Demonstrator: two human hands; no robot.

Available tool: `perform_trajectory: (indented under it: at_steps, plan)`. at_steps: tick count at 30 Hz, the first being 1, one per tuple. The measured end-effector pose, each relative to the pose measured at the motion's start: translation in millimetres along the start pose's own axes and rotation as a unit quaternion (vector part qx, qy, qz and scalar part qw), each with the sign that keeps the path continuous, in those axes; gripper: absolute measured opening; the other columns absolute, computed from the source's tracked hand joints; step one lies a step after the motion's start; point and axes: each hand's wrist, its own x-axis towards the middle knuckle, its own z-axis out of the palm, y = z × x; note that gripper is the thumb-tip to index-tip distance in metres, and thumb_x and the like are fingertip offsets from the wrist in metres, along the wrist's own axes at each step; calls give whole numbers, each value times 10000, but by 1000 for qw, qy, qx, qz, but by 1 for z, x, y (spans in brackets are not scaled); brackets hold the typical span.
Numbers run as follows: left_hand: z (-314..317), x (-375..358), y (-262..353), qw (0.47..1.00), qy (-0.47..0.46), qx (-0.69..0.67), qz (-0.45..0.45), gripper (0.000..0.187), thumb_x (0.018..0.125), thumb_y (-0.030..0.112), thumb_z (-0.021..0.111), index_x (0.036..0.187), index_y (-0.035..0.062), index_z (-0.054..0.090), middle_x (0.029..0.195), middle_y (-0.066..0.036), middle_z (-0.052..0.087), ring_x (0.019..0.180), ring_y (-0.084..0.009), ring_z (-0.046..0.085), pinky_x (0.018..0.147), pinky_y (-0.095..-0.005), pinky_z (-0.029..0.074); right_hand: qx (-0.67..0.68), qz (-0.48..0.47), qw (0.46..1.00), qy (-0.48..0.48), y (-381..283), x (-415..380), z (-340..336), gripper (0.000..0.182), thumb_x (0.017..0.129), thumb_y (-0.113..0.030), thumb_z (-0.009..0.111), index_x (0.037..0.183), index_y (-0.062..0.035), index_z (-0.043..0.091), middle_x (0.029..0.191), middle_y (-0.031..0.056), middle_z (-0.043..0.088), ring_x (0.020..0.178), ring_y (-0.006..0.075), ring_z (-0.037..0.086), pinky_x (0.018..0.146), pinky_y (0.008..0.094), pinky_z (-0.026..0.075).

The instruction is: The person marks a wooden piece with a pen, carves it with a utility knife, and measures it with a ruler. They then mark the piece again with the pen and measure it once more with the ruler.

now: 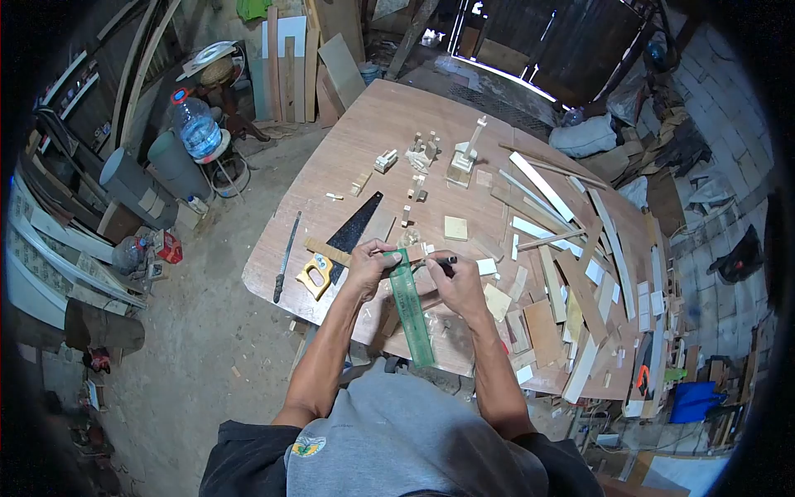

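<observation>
My left hand [366,267] is closed on a green ruler [411,319] at its far end, with the thumb on top. The ruler slants down toward my body. At that far end a small wooden block [417,252] sits against the ruler, partly hidden by my fingers. My right hand [460,286] grips a black pen [450,260] near the block; whether the tip touches the wood is too small to tell. Left of my left hand lies a handsaw [356,224] with a yellow handle, and beyond it a thin file-like tool [287,257] with a dark handle.
Small wooden models [462,164] stand farther back on the table [331,157]. A square wood piece [455,228] lies ahead. Many strips and offcuts [571,286] cover the right side. A water bottle [197,124] rests on a stool at the left.
</observation>
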Motion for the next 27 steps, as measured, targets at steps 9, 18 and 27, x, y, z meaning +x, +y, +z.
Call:
perform_trajectory:
  at_steps: [9, 18, 27]
  plan:
    - [5, -4, 0, 1000, -11, 19, -1, 136, 836, -58, 727, 939, -4, 657, 839, -115, 719, 689, -135, 680, 617, -271, 568, -56, -69, 995, -50, 9, 22, 3, 191, 945, -137, 626, 900, 43, 673, 709, 189, 653, 602, 284, 635, 585, 381, 482]
    - [9, -14, 12, 998, -48, 30, 19, 141, 845, -24, 736, 951, 23, 654, 860, -87, 716, 673, -115, 661, 593, -243, 532, -60, -71, 993, -71, 9, 38, 11, 214, 946, -141, 629, 858, 51, 661, 658, 173, 613, 574, 213, 579, 555, 369, 445]
    - [10, -10, 3, 992, -73, 93, 50, 147, 806, -61, 747, 921, -9, 672, 898, -115, 720, 787, -152, 691, 703, -289, 574, -53, -72, 995, -36, 2, 57, 9, 223, 931, -146, 651, 823, 50, 648, 604, 172, 565, 522, 192, 522, 515, 370, 410]
